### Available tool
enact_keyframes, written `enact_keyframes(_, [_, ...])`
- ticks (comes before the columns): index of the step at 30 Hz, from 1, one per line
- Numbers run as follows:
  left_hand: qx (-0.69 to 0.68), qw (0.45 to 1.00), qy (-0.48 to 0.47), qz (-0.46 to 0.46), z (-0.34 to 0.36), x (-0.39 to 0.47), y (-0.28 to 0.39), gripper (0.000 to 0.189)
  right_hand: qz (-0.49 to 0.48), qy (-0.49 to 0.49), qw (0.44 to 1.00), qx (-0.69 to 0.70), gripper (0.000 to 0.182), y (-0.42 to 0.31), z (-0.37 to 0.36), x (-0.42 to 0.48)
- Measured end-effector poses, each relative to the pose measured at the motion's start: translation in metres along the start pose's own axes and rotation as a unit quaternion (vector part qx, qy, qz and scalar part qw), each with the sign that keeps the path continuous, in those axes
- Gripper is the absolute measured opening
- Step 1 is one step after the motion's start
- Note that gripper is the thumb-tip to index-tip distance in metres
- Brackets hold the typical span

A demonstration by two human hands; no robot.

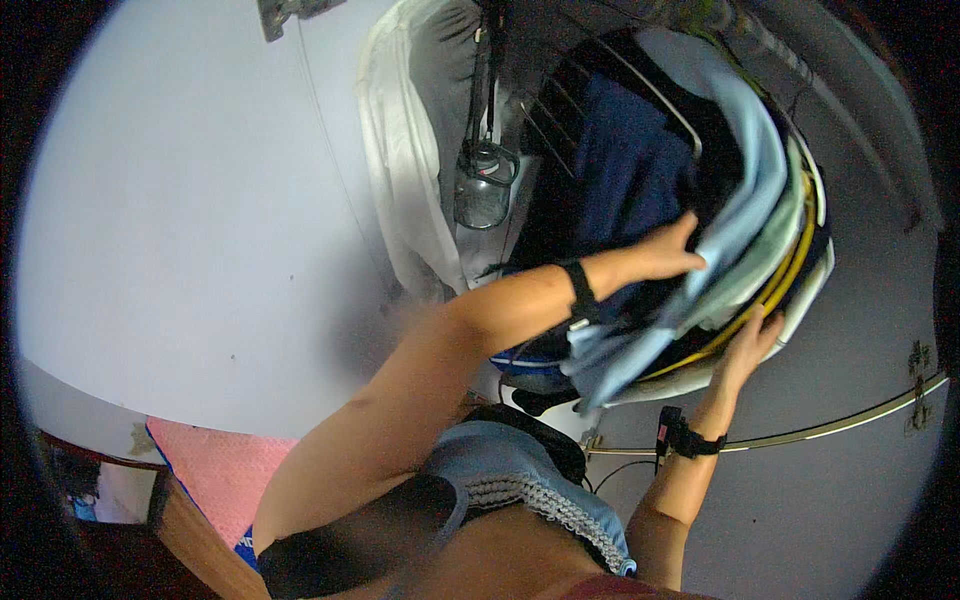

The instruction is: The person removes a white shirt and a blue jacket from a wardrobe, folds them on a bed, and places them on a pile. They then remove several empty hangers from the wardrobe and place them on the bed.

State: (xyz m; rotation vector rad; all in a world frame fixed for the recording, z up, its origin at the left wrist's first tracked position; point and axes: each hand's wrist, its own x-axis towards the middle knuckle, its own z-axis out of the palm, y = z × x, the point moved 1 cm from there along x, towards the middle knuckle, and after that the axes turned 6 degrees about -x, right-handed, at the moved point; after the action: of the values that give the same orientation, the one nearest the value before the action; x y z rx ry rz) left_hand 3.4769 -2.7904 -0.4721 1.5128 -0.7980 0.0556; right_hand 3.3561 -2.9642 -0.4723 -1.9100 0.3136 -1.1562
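Note:
My left hand (pixel 664 253) reaches across to a light blue garment (pixel 761 157), with a fingertip against its edge. Blur hides whether the fingers close on the cloth. Low on the right side of the hanging clothes, my right hand (pixel 748 346) touches a dark garment with yellow edging (pixel 787 270) and a white garment (pixel 675 386); its grip is partly hidden. Between these lies a pale green garment (pixel 750 274). Dark blue clothing (pixel 626 150) hangs to the left of my left hand. Black bands circle both my wrists.
A dark clear bottle (pixel 484 191) hangs by a strap beside white cloth (pixel 401 157). A thin metal rod (pixel 645 82) crosses above the dark clothes. A metal strip (pixel 832 431) runs along the grey surface at right. Pink cloth (pixel 217 469) lies lower left.

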Motion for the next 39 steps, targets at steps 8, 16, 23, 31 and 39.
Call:
enact_keyframes(8, [0.12, 0.976, -0.173, 0.054, -0.005, -0.019, 0.028, 0.052, -0.265, 0.06, 0.962, -0.043, 0.057, -0.128, 0.031, -0.035])
enact_keyframes(16, [0.341, 0.923, 0.103, 0.143, -0.212, -0.103, 0.141, 0.023, -0.373, -0.043, 0.923, -0.084, 0.058, -0.175, 0.121, -0.056])
enact_keyframes(23, [0.639, 0.686, 0.319, 0.141, -0.307, -0.074, 0.203, 0.04, -0.403, -0.117, 0.903, 0.089, 0.05, -0.269, 0.195, -0.048])
enact_keyframes(31, [0.659, 0.697, 0.22, 0.175, -0.27, -0.039, 0.197, 0.036, -0.195, -0.3, 0.93, 0.09, 0.05, -0.341, 0.268, 0.035])
enact_keyframes(39, [0.632, 0.725, 0.254, 0.106, -0.297, -0.033, 0.221, 0.034, -0.123, -0.314, 0.941, -0.021, 0.036, -0.345, 0.275, 0.06])
